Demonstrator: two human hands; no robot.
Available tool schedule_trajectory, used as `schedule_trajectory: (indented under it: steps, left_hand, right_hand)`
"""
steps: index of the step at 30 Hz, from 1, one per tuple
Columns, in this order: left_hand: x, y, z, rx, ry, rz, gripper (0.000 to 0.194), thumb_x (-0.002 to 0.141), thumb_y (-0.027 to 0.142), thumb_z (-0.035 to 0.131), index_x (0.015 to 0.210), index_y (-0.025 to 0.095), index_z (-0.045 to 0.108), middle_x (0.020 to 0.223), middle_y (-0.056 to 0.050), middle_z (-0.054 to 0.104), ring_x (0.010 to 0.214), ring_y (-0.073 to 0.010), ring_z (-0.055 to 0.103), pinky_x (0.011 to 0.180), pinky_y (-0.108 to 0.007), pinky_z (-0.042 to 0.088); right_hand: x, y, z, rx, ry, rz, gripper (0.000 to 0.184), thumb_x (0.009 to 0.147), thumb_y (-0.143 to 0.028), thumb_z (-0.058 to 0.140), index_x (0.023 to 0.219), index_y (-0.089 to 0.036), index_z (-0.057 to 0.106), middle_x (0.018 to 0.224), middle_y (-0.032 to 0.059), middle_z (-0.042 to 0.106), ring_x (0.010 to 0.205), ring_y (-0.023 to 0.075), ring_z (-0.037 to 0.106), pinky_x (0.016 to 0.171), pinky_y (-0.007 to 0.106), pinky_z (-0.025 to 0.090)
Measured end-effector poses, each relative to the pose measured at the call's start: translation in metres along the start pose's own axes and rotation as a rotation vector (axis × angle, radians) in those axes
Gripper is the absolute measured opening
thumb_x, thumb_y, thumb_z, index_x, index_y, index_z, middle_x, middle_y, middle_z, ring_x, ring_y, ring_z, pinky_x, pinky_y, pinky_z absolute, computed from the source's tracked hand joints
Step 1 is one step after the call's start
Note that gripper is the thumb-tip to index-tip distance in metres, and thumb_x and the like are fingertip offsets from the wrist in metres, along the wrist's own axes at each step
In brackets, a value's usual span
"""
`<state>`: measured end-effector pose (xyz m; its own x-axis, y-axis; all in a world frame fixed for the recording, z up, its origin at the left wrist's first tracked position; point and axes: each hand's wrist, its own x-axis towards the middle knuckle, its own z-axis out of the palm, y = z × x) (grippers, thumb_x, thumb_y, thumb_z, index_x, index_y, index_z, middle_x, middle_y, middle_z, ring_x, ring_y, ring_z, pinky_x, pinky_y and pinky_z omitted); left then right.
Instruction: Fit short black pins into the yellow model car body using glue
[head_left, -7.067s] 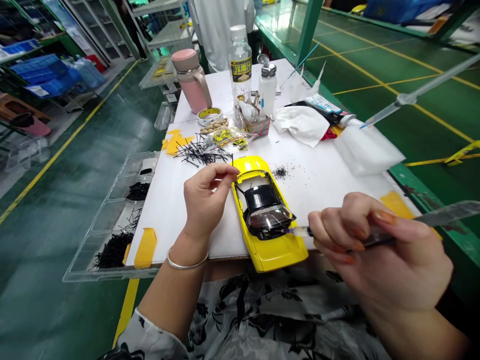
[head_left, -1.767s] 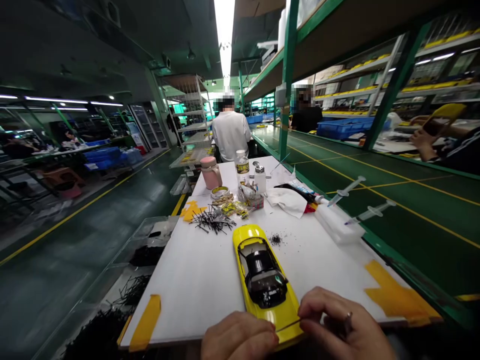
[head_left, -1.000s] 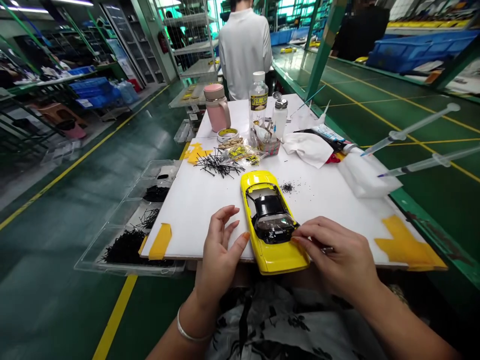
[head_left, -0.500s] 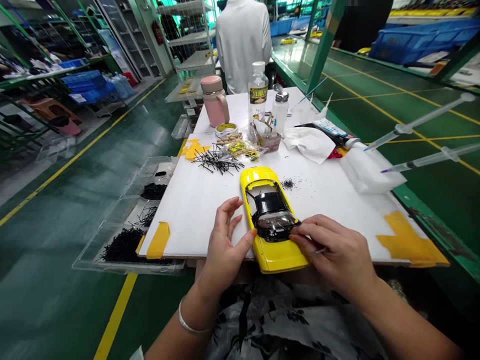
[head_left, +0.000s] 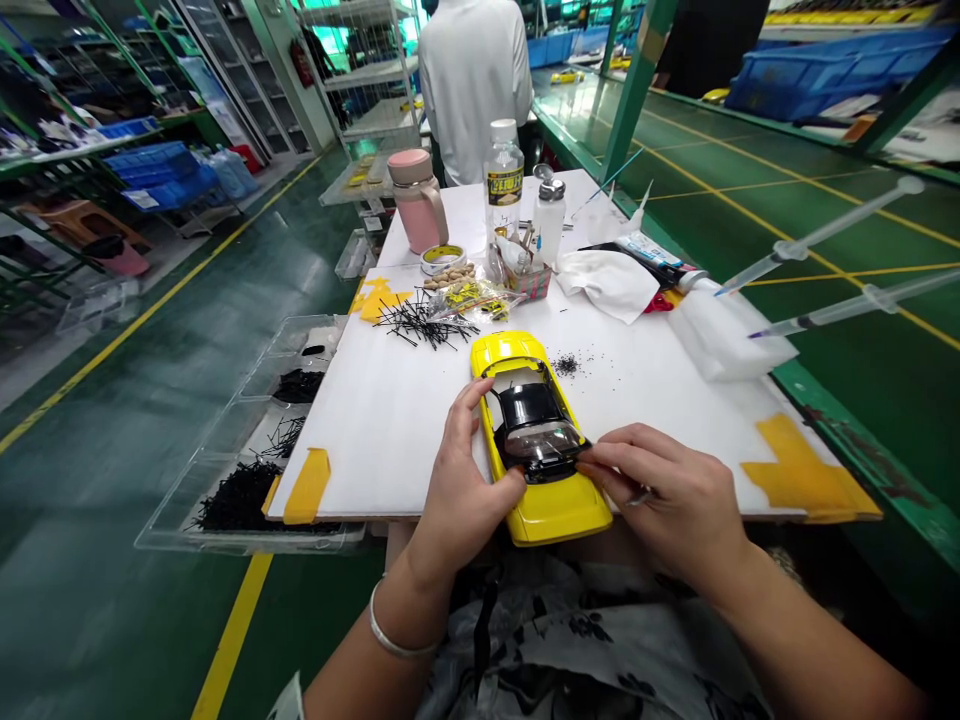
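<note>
Yellow model car [head_left: 559, 508] 1 | hands [head_left: 465, 490] 2, touching car | syringes [head_left: 832, 316] 2

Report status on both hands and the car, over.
Left hand spread against yellow car. Right hand at windshield base, grip unclear. Black bits beside car, clear of both hands.

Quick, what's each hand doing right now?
Left hand: partly open, against the car.
Right hand: fingertips pinched at the car; anything held can't be told.

White board [head_left: 675, 440] beneath yellow car [head_left: 559, 508].
</note>
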<state>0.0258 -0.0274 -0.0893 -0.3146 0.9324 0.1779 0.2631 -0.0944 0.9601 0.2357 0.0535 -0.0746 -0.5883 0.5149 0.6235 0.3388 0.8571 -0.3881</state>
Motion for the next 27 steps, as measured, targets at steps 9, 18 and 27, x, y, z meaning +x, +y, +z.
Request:
schedule_trajectory:
  steps: [9,18,27]
  left_hand:
    - [-0.002,0.000,0.001,-0.062,0.001,-0.027,0.084,0.075,0.012,0.069,0.153,0.028,0.042,0.163,-0.007,0.043,0.150,-0.0309,0.044,0.130,-0.052,0.032]
    - [-0.003,-0.002,-0.001,-0.052,-0.008,-0.018,0.084,0.077,0.011,0.069,0.154,0.029,0.041,0.164,-0.007,0.042,0.152,-0.0309,0.041,0.131,-0.053,0.029]
    - [-0.003,-0.005,-0.002,-0.025,-0.018,0.001,0.084,0.078,0.012,0.069,0.154,0.033,0.042,0.165,-0.006,0.040,0.155,-0.0332,0.038,0.130,-0.056,0.030]
  right_hand:
    - [-0.009,0.006,-0.006,0.018,-0.012,-0.065,0.014,0.096,-0.011,0.071,0.110,-0.015,0.075,0.097,0.0052,0.074,0.079,0.0122,0.071,0.069,0.021,0.054]
    - [-0.005,0.010,-0.004,0.073,-0.108,-0.087,0.015,0.103,-0.018,0.062,0.105,-0.014,0.076,0.098,0.0085,0.073,0.080,0.0148,0.072,0.067,0.023,0.055]
    - [-0.003,0.019,0.000,0.150,-0.101,-0.107,0.014,0.100,-0.012,0.064,0.105,-0.014,0.078,0.098,0.0092,0.072,0.079,0.0144,0.071,0.064,0.021,0.055]
